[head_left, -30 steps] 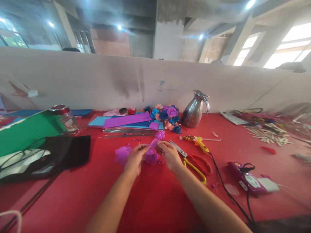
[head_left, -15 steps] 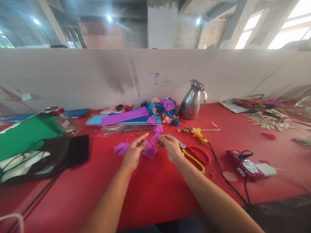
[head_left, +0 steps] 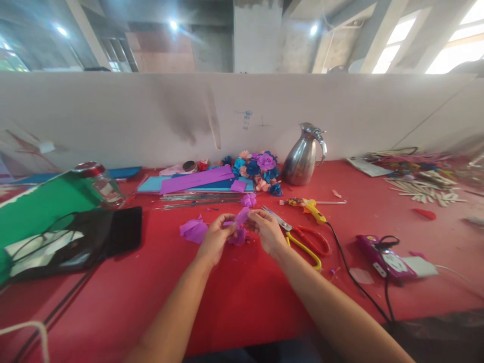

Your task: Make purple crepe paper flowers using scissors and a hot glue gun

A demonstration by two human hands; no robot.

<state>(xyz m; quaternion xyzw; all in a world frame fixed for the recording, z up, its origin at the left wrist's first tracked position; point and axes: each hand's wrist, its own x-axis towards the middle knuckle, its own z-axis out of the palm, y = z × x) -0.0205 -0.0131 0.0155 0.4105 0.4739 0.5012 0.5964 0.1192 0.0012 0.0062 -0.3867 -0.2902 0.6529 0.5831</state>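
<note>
Between my two hands is a small purple crepe paper petal (head_left: 242, 216). My left hand (head_left: 216, 239) pinches its left side, and my right hand (head_left: 266, 229) grips its right edge with thumb and fingertips. Loose purple paper pieces (head_left: 194, 229) lie on the table left of my left hand, and more purple paper shows beneath my fingers. Just beyond the petal sits a small purple paper flower (head_left: 248, 200). Scissors (head_left: 298, 237) with one red and one yellow handle lie right beside my right hand.
A yellow glue gun (head_left: 312, 207) with a black cord lies right of the scissors, near a purple power strip (head_left: 387, 257). Behind stand a steel jug (head_left: 300, 156) and a heap of paper flowers (head_left: 259, 169). Purple paper strips (head_left: 198, 179), a glass jar (head_left: 104, 186) and a phone (head_left: 123, 231) are leftward.
My left hand has moved in toward my right and now pinches the petal too. Before, only my right hand held it. The view has shifted slightly.
</note>
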